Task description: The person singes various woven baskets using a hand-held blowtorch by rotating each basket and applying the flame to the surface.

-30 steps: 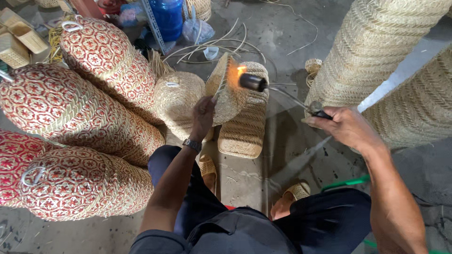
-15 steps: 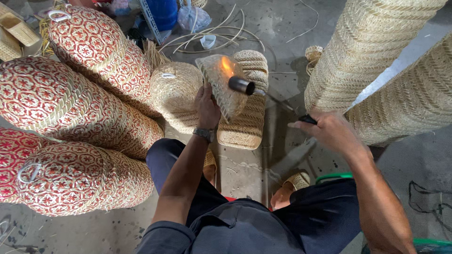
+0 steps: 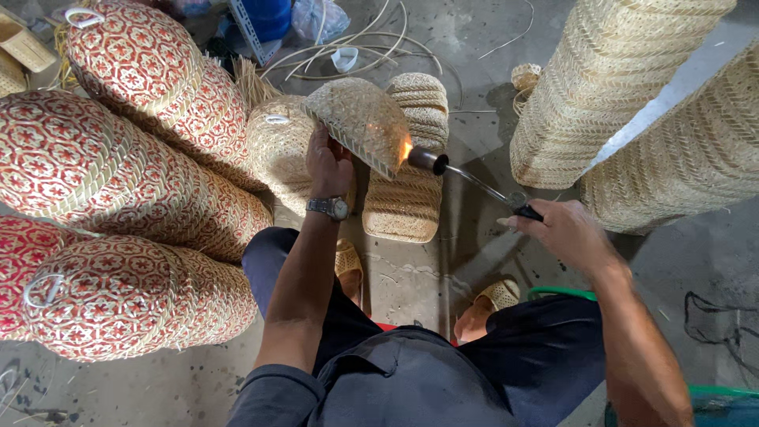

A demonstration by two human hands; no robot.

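A single head-worn camera looked steeply down from close above the seated person's arms and lap, facing forward over the concrete floor (image 3: 474,39).

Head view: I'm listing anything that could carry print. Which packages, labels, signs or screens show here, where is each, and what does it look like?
No signs, labels or screens show.
Clear plastic bag: top centre on the floor, crumpled, contents unclear.
Blue container: top edge, left of the bag, rounded, mostly cut off.
Wristwatch: on the left wrist, silvery, face turned away.
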